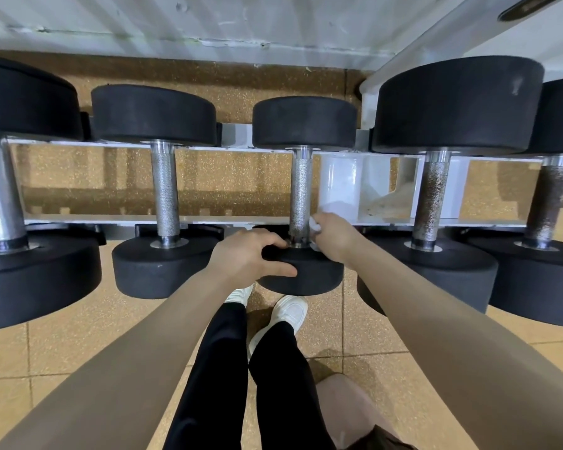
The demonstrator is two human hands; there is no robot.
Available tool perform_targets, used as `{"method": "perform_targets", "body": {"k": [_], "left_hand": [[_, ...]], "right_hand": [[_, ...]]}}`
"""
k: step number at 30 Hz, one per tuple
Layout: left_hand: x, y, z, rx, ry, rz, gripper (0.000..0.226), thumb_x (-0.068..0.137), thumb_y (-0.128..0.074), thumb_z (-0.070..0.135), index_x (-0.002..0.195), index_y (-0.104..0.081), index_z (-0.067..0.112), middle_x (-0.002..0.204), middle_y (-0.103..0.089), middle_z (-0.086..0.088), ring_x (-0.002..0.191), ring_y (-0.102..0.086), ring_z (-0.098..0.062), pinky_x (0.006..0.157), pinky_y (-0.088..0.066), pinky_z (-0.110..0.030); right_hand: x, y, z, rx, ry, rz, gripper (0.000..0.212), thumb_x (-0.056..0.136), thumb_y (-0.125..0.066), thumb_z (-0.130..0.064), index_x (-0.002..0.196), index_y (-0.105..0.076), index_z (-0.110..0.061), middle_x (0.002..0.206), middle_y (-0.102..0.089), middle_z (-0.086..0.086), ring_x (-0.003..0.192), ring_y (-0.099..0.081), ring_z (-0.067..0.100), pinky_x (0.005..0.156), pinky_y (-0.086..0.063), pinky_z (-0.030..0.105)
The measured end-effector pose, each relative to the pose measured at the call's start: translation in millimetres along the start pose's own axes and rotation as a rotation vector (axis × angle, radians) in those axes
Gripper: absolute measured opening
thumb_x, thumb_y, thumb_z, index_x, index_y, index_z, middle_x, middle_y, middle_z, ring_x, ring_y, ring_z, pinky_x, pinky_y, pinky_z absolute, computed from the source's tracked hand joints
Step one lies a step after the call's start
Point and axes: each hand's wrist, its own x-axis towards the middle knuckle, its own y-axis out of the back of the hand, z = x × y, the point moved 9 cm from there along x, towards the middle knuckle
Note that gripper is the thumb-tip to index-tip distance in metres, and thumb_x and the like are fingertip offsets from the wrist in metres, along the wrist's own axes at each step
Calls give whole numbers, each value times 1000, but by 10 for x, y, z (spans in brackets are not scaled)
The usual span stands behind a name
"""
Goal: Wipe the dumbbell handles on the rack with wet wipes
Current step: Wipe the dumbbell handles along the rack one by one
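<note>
Head view, looking down over a white dumbbell rack [208,219].

Left hand [251,254]: arm reaching forward, palm down on the near black weight head [301,271] of the middle dumbbell, fingers curled over its top face and thumb spread along its front edge, grasping it.

Right hand [333,237]: arm reaching forward from the right, fingers closed on a white wet wipe [315,224], pressing it against the lower end of the middle dumbbell's knurled metal handle [301,193], just above the collar.

Dumbbells: five in view, lying across the rack's two rails, handles running away from the camera. The far-left handle [0,196] is smooth and shiny; the second handle [165,190] is knurled and pale; the fourth handle [431,199] and fifth handle [548,203] are dark and speckled.

Below the rack: tan speckled tiled floor [62,345], two legs in black trousers [241,378], two white shoes [290,311].
</note>
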Motion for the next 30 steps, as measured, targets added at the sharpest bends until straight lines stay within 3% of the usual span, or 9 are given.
{"method": "perform_targets", "body": {"k": [2,4,8,13,17,18,20,25,30], "left_hand": [[-9,-1,-7,-5,6,-6,55,66,-70,60,115,-60,38,119,-58,17,110,-52,-7,94,-44,-34],[-10,-5,-3,-5,6,-7,54,66,-70,60,115,-60,38,119,-58,17,110,-52,-7,94,-44,-33],[-2,-7,-8,4,-6,6,55,67,-70,60,115,-60,37,119,-58,16,111,-51,-8,94,-43,-34],[-19,-5,-22,-15,-14,46,54,66,-71,59,115,-61,36,119,-58,17,110,-51,-6,94,-43,-32],[-27,0,-18,-9,-13,49,55,66,-70,60,115,-61,37,117,-59,17,108,-52,-5,91,-44,-29],[-24,-1,-18,-4,-13,44,55,66,-70,60,115,-61,37,117,-60,17,108,-52,-6,91,-44,-30],[-16,-3,-18,5,-18,34,55,66,-69,61,115,-60,38,117,-59,17,108,-52,-6,91,-44,-31],[-17,9,-8,-26,-36,54,53,67,-70,59,115,-61,37,116,-58,18,97,-49,-2,82,-41,-25],[-20,7,-21,-19,-19,61,54,65,-70,60,114,-61,37,116,-59,18,104,-51,-5,90,-42,-28]], "right_hand": [[-27,226,-117,-19,37,139,18,85,-46,6,95,-55,-5,94,-52,10,90,-52,26,73,-43,33],[-61,583,-307,84,111,398,27,92,-42,1,118,-50,-2,104,-52,6,95,-54,23,79,-44,30],[-129,795,-543,195,290,683,15,91,-46,0,104,-54,-4,95,-49,1,82,-47,18,65,-31,19],[-226,217,-512,-120,542,427,34,74,-53,12,101,-68,-2,101,-52,15,92,-49,24,75,-35,24],[-185,102,-426,-168,469,129,16,82,-53,1,89,-66,-2,87,-44,3,84,-47,22,71,-33,29],[-165,152,-450,-100,407,112,7,84,-53,-6,82,-60,-9,79,-43,0,76,-46,20,66,-32,31],[-91,343,-558,19,351,199,17,85,-54,-21,71,-44,-21,68,-42,-2,63,-42,18,60,-29,32],[-29,593,-797,-193,408,438,13,92,-43,-22,80,-48,-26,89,-48,2,77,-47,18,58,-30,27],[-157,124,-592,-493,550,187,17,90,-45,-9,100,-58,-7,97,-51,6,89,-51,22,70,-43,32]]}}
